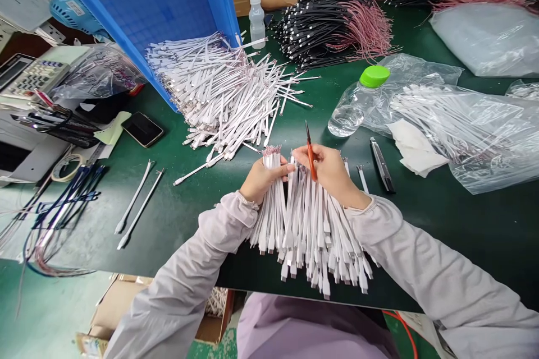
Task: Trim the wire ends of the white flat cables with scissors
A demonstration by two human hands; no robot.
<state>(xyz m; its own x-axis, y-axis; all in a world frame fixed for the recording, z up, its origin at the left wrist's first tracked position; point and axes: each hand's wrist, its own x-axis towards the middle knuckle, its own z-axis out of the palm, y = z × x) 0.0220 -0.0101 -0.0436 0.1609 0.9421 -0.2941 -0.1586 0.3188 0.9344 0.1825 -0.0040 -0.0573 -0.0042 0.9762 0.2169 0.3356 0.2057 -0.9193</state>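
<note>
Left hand point(263, 176): clenched round a bundle of white cables point(311, 235), near its far end.
Right hand point(330, 171): grasping orange snips point(310, 157), fingertips pinching cables just beside the left hand.
Bundle place: under both hands, lying on the tabletop point(463, 224).
Axis: lengthwise away from the body; bare wire ends point away, plugs fan back.
Doing it well: probably keep wire ends level, grip tight, snip tips clear of fingers.

Both forearms angle inward. The left hand point(261, 177) curls in a closed grip; the right hand point(330, 170), just beside it, is pinched closed, knuckles up.
</note>
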